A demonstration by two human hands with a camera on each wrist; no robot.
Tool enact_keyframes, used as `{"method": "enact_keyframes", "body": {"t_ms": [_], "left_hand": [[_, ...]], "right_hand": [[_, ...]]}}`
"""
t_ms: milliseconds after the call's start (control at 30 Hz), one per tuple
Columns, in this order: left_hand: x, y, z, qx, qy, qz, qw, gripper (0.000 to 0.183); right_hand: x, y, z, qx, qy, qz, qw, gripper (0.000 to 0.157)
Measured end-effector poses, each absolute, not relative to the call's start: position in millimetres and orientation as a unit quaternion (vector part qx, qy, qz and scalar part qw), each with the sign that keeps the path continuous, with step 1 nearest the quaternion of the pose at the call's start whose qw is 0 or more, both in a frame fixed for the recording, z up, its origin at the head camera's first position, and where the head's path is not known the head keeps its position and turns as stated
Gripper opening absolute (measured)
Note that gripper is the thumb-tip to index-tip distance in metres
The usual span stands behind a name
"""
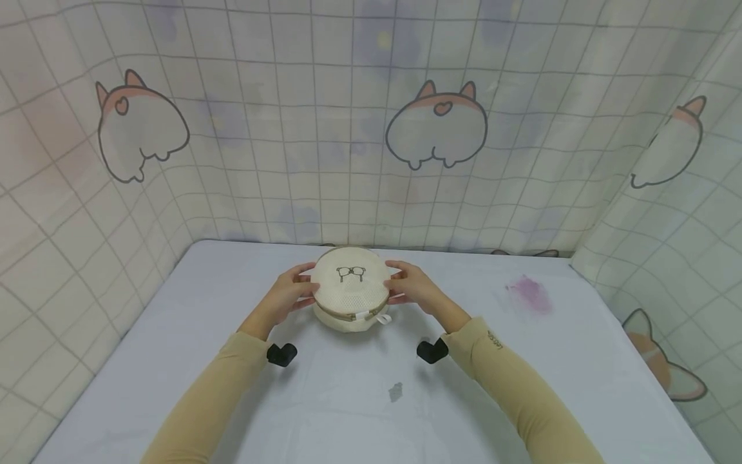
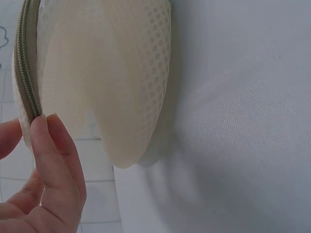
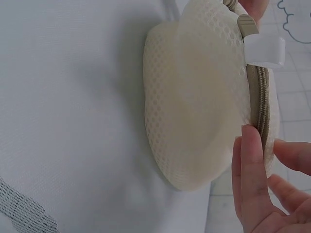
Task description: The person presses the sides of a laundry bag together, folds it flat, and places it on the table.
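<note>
Mesh bag [image 1: 348, 293] is sitting in the middle of the action, close to the far edge of the table [image 1: 342, 399] and roughly midway between its left and right edges! Both hands are working wide apart, one on each side: the left hand [image 1: 290, 291] is pinching the round zipped rim, thumb above and fingers below, and the right hand [image 1: 414, 287] is mirroring that grip on the opposite side.

Now for the danger, and this is judgement: those mesh walls are looking soft, so any uneven squeeze could be buckling the bag and tipping its lid. Only fingertips are gripping the narrow rim, so one side could be slipping loose. The zipper [image 3: 262, 97] is running right beside the fingers, and an awkward tug could be straining it. The far edge is lying near too; a hard push could be sending the bag over it.

On to the markings! The lid is showing a line drawing of glasses [image 1: 351, 274], with no words that I'm making out. The white tab [image 3: 265, 51] is giving nothing legible. The right sleeve [image 1: 516, 386] is carrying small dark lettering [image 1: 494, 339] near the cuff, too small to be reading surely.
</note>
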State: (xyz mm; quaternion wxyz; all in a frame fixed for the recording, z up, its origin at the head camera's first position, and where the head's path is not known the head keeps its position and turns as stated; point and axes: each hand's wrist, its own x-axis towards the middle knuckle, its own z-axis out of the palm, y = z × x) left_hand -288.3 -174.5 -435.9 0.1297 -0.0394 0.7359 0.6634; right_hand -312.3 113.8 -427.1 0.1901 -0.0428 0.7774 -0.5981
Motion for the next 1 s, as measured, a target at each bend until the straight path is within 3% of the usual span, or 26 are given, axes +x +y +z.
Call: {"method": "enact_keyframes", "body": {"t_ms": [1000], "left_hand": [[-292,-175,-446,-0.056,0.736,0.66,0.141,0.066]], "right_hand": [[-310,108,-436,-0.03,0.78,-0.597,0.187,0.062]]}}
